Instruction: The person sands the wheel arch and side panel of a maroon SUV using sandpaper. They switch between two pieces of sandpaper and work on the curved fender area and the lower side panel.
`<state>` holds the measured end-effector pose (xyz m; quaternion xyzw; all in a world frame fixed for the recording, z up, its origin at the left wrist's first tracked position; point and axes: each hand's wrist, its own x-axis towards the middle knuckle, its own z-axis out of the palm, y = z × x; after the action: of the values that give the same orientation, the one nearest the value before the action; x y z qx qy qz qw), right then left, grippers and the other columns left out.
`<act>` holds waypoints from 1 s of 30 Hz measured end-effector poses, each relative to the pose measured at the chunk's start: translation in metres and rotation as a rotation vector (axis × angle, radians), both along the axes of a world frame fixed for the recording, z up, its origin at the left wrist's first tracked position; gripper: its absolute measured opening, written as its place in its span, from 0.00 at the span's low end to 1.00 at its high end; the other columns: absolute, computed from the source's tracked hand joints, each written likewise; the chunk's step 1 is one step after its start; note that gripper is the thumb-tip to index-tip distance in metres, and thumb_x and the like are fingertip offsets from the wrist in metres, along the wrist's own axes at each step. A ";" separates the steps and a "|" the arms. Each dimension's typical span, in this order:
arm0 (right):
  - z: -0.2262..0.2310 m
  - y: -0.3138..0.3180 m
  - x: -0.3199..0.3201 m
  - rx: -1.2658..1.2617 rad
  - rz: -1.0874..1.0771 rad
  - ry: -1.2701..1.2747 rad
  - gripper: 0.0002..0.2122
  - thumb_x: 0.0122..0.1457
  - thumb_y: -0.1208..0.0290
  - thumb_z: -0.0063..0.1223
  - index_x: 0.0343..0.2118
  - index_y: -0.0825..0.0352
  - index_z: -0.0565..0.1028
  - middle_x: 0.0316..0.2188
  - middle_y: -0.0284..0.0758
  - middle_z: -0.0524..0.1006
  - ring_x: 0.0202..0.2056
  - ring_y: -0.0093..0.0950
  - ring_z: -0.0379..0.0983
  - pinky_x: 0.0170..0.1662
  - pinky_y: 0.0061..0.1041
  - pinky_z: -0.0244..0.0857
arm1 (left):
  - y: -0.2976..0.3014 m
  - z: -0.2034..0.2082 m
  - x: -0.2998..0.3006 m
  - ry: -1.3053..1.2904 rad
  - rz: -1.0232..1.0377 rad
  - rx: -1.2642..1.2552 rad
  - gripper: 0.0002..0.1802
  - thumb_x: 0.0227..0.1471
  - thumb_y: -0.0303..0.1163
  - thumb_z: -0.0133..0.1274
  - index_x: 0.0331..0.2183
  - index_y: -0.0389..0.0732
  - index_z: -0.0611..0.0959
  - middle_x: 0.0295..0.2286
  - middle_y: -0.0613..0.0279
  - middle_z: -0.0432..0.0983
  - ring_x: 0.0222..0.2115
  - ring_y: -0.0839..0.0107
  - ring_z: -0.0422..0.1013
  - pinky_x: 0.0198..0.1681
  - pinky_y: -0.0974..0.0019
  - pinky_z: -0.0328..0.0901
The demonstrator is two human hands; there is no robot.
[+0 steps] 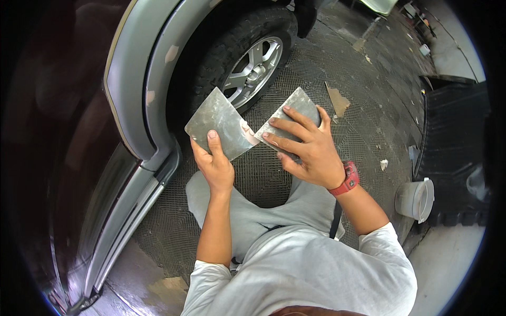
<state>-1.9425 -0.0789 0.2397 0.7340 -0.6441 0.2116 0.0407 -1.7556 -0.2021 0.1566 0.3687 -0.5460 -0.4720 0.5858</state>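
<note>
My left hand [215,166] grips a flat grey metal plate [216,117], its thumb lying on the top face and the fingers mostly hidden below. A small smear of pale pink filler paste [248,132] sits along that plate's right side. In my right hand [312,150] is a second metal plate, a putty spreader [298,100], with the fingers spread over its face. Its lower left corner meets or nearly meets the first plate beside the paste. Both plates are held above my lap, close to the car's wheel [253,73].
At the left stands a dark red car [58,105] with a grey wheel-arch trim [158,79] bearing pale patches. A side step [124,226] runs along below its door. On the right are a translucent bucket [415,200] and a black ribbed panel [450,137]. Torn cardboard [338,100] lies on the patterned floor.
</note>
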 end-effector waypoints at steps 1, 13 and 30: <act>0.000 0.000 0.005 0.011 -0.015 0.011 0.22 0.55 0.65 0.62 0.55 0.46 0.83 0.61 0.24 0.77 0.68 0.33 0.65 0.67 0.68 0.42 | -0.002 0.000 0.001 -0.044 -0.006 -0.021 0.23 0.73 0.40 0.48 0.58 0.30 0.73 0.49 0.52 0.78 0.48 0.68 0.73 0.55 0.62 0.67; -0.039 -0.029 -0.025 -0.196 -0.126 -1.119 0.20 0.62 0.62 0.58 0.56 0.62 0.81 0.62 0.38 0.75 0.67 0.37 0.67 0.72 0.53 0.51 | -0.062 -0.035 0.010 0.145 -0.301 0.207 0.24 0.73 0.38 0.50 0.61 0.33 0.72 0.54 0.56 0.75 0.53 0.70 0.71 0.60 0.64 0.63; -0.091 -0.110 -0.186 -0.226 0.371 -2.610 0.33 0.72 0.41 0.37 0.71 0.59 0.64 0.69 0.46 0.65 0.69 0.56 0.62 0.64 0.78 0.53 | -0.028 -0.092 -0.061 0.142 -0.069 0.524 0.31 0.69 0.38 0.55 0.66 0.35 0.68 0.59 0.55 0.73 0.58 0.64 0.71 0.64 0.60 0.63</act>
<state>-2.1283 -0.1884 0.1487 0.0618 -0.0794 0.8126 -0.5740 -1.8168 -0.2297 0.0643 0.4551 -0.3749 -0.6415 0.4907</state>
